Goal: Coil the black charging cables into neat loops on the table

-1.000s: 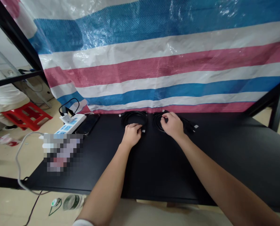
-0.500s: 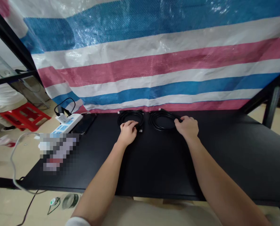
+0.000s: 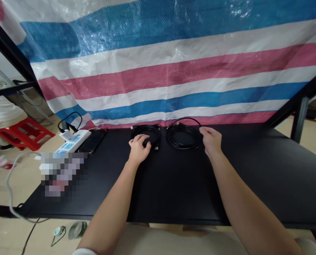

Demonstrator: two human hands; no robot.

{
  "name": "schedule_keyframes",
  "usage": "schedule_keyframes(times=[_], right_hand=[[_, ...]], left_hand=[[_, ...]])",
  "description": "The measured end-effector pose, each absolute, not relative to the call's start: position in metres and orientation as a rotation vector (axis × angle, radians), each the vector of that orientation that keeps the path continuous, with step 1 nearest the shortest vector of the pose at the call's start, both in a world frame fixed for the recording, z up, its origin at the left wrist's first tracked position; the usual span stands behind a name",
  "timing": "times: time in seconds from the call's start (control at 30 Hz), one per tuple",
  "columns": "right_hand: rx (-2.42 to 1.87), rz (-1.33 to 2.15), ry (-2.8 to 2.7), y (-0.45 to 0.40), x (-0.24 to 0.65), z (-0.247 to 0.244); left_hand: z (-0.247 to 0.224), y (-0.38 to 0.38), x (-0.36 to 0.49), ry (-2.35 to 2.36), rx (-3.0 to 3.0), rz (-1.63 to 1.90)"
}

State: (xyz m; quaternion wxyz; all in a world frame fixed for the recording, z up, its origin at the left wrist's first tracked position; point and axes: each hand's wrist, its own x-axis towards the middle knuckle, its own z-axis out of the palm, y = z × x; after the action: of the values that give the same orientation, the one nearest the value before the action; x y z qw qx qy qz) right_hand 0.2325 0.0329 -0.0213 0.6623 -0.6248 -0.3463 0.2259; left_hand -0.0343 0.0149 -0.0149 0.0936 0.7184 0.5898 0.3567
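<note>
Near the back edge of the worktop (image 3: 173, 191), the right hand (image 3: 212, 139) grips a strand of cable (image 3: 187, 118) while the left hand (image 3: 139, 148) is loosely curled

The right hand has thumb and fingers closed on the strand, which arches up from the right coil (image 3: 171, 137) in front of a striped sheet (image 3: 160, 83). That black coil lies flat near the back edge, just left of the hand. The left hand is slack, its thumb and forefinger apart, over the front of the left coil (image 3: 156, 136); whether it touches the cable cannot be told. This second black coil lies just beside the first, also near the back edge, with a pale connector (image 3: 156, 148) at its front right.

Farther out, toward the back left corner, a dark phone (image 3: 93, 141) lies beside a white power strip (image 3: 73, 144), with a black cord (image 3: 74, 113) looping above the strip. Nearer the front along the left edge, a pixelated patch (image 3: 64, 173) hides what lies there, and a grey cord (image 3: 9, 191) hangs past that edge. On the floor (image 3: 4, 228) beyond it, a person in white (image 3: 4, 111) sits on a red stool (image 3: 22, 131). Below the front edge, a clear jar (image 3: 77, 229) is on the floor.
</note>
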Motion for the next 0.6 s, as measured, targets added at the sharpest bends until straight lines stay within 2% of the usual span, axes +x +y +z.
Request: schedule_keyframes(times=[0.13,0.27,0.43,0.6], right_hand=[[-0.945,0.895,-0.747,0.025,0.229,-0.014],[-0.723,1.111,-0.85,0.014,0.229,-0.006],[-0.661,1.156,-0.89,0.009,0.216,0.001],[-0.753,1.109,-0.944,0.009,0.2,0.0]], left_hand=[[-0.019,0.016,-0.035,1.666,2.111,1.217],[-0.021,0.012,-0.029,1.48,2.149,1.294],[-0.024,0.004,-0.016,1.223,2.09,1.329],[-0.025,0.005,-0.01,1.209,1.939,1.377]])
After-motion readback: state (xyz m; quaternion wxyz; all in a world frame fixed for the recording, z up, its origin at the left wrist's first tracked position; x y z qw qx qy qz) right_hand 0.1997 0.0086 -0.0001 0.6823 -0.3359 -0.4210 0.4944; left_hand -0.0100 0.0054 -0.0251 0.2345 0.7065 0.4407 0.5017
